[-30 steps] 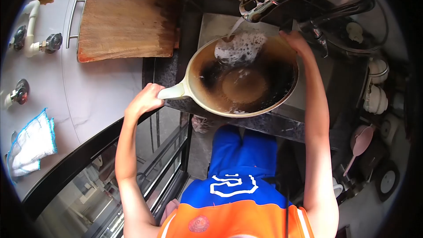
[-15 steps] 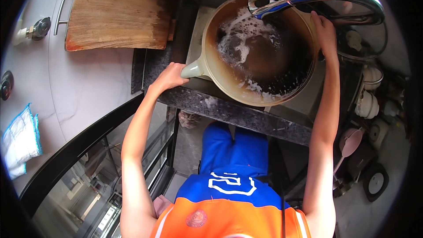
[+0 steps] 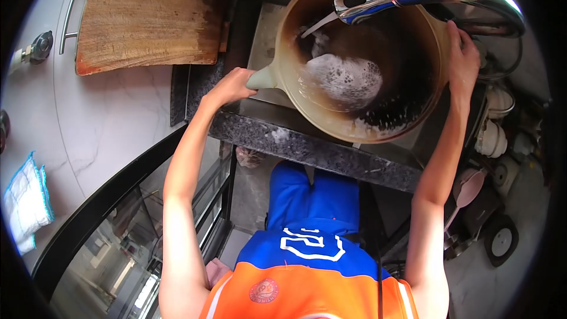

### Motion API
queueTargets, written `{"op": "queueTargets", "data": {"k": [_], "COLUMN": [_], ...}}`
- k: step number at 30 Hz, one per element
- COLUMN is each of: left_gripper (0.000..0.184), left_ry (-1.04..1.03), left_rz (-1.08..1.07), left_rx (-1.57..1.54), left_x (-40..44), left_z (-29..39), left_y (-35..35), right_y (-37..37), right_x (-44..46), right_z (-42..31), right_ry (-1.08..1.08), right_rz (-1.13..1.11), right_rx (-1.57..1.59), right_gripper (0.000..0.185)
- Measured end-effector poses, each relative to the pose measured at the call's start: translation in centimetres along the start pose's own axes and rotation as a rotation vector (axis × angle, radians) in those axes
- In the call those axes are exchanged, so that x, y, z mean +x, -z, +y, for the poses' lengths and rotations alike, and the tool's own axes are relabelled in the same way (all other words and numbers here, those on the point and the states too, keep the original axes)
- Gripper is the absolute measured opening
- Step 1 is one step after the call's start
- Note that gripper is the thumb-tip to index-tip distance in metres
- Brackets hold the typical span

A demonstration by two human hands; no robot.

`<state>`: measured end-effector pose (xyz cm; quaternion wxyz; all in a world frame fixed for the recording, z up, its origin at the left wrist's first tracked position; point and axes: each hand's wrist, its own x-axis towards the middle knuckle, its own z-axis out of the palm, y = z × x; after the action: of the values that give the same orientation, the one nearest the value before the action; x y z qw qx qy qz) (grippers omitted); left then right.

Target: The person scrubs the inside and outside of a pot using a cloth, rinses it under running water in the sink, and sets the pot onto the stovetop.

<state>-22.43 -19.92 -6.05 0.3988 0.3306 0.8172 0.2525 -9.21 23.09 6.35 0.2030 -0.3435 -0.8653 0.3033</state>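
Note:
A large wok with a pale rim and a dark, browned inside is over the sink. Foamy water lies in it, and a stream runs in from the chrome faucet above its upper part. Wrapped round the pale handle at the wok's left is my left hand. My right hand grips the wok's right edge, where a small side handle is mostly hidden by the fingers.
A wooden cutting board lies on the counter at the upper left. The sink's dark stone edge runs in front of me. A white cloth is at far left. Bowls and a pink ladle are at right.
Both hands have shifted the wok up and to the right in view, under the faucet. It looks less tilted than in the oldest frame, and the foam has slid toward its lower middle.

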Motion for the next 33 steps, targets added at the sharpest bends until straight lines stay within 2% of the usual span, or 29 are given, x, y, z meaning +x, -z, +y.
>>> {"op": "queueTargets", "data": {"k": [2,7,9,12,15,19,22,24,26,29,33], "left_gripper": [0.031,0.032,0.031,0.028,0.025,0.024,0.026,0.028,0.027,0.025,0.024], "left_ry": [-0.010,0.019,0.004,0.025,0.029,0.036,0.098,0.147,0.170,0.201,0.300], "left_rz": [-0.029,-0.096,0.071,0.149,0.202,0.314,0.383,0.462,0.480,0.592,0.628], "left_rx": [-0.008,0.048,0.057,0.130,0.252,0.393,0.499,0.562,0.612,0.721,0.783], "left_x": [0.6,1.5,1.3,-0.2,-2.7,-6.4,-9.0,-10.7,-11.9,-13.8,-15.4], "left_z": [0.0,1.0,1.5,1.5,1.1,1.7,2.4,2.9,3.6,5.1,8.2], "left_y": [-0.7,-1.6,-1.6,-0.2,2.2,4.5,5.2,5.4,5.8,6.0,5.8], "right_y": [1.3,2.7,2.3,1.4,-1.0,-4.5,-9.1,-12.2,-15.0,-17.6,-20.3], "right_x": [-0.3,-0.7,-0.9,-1.7,-2.2,-3.3,-3.0,-2.1,-1.7,-1.5,-0.4], "right_z": [-0.3,0.7,1.7,2.5,3.3,2.4,2.7,3.2,2.6,0.9,-0.4], "right_ry": [-0.019,-0.056,-0.070,-0.094,0.037,-0.076,-0.183,-0.293,-0.326,-0.447,-0.483], "right_rz": [0.027,0.056,0.060,0.062,0.041,0.001,0.135,0.110,0.166,0.280,0.359], "right_rx": [-0.126,-0.142,-0.109,-0.051,0.049,0.110,0.316,0.602,0.707,0.979,1.227], "right_gripper": [0.050,0.049,0.049,0.048,0.043,0.040,0.043,0.045,0.044,0.036,0.029]}}
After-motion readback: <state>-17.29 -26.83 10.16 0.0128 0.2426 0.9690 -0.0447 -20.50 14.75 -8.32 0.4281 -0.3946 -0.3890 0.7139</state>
